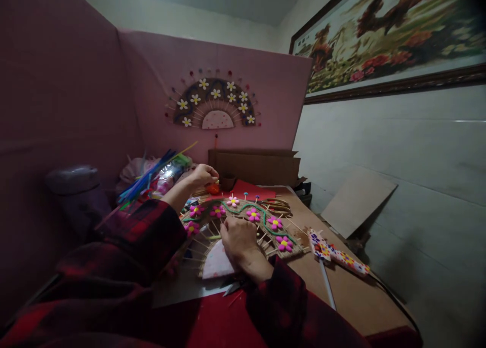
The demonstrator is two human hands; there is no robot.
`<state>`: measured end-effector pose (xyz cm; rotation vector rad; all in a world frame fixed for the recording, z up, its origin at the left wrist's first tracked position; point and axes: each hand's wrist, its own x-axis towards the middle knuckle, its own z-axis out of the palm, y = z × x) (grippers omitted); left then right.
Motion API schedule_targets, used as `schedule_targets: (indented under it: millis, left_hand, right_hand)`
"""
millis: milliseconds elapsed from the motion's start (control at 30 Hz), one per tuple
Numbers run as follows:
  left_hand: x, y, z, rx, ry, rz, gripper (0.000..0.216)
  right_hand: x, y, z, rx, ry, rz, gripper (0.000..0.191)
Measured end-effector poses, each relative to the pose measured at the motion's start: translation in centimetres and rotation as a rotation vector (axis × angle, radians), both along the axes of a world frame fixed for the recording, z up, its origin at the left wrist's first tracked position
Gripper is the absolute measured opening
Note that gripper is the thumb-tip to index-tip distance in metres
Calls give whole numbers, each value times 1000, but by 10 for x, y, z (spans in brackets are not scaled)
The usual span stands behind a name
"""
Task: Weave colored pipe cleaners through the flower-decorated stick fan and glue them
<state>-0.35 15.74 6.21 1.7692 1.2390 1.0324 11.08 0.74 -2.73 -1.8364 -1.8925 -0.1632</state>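
A craft fan (243, 214) lies flat on the table, its arched band wrapped in brown cord and decorated with pink flowers and a wavy green line. Thin sticks run from the band to a pale half-round base (217, 262). My right hand (240, 240) is closed over these sticks, just above the base; its fingertips are hidden. Beyond the fan's upper left edge, my left hand (205, 175) is closed in a pinch. Right under its fingertips is a small orange-red item (213, 188); whether the fingers hold it is unclear. Blue-topped pins (246, 195) stick out along the fan's top.
Scissors (279, 206) lie behind the fan. A flower-patterned glue gun (337, 254) rests at right, its cord along the table edge. Colourful pipe cleaners (148, 178) and bags are piled at left. A finished fan (215, 102) hangs on the pink panel; a cardboard box (258, 166) stands below.
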Motion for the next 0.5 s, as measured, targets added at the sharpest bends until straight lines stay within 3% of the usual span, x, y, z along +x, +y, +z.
schedule_targets:
  millis: [200,500]
  left_hand:
    - [3,20,-7,-4,153,-48,12]
    - [10,24,-22,-41,252,-198,12]
  right_hand:
    - [1,-1,-1,26,-1,12,22]
    - [0,2,-6,64,6,14,21]
